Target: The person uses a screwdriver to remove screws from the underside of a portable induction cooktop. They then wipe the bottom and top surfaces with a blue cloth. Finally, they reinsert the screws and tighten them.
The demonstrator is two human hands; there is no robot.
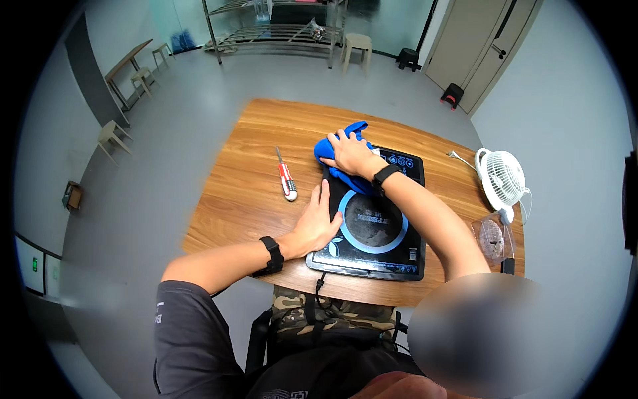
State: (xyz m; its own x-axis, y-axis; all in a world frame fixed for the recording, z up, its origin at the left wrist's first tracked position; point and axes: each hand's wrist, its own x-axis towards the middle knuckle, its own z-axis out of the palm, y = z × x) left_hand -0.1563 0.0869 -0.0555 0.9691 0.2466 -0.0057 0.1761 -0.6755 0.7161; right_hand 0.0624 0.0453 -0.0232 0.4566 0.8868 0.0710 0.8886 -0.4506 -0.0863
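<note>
A black induction cooktop [374,259] with a blue ring lies on the wooden table [229,199] in front of me. My right hand [350,154] presses on a bunched blue cloth [324,148] at the cooktop's far left corner, fingers curled over it. My left hand [316,222] rests spread on the cooktop's left edge, holding nothing. Left of the cooktop lies a red and white screwdriver [286,180], its shaft pointing away from me. Part of the cooktop's control panel is hidden by the cloth and right hand.
A small white fan [502,174] and a clear plastic container [493,239] stand at the table's right edge. A black cord [320,283] hangs from the cooktop's near edge. Beyond the table are a metal rack [279,37], stools [357,45] and a door [473,45].
</note>
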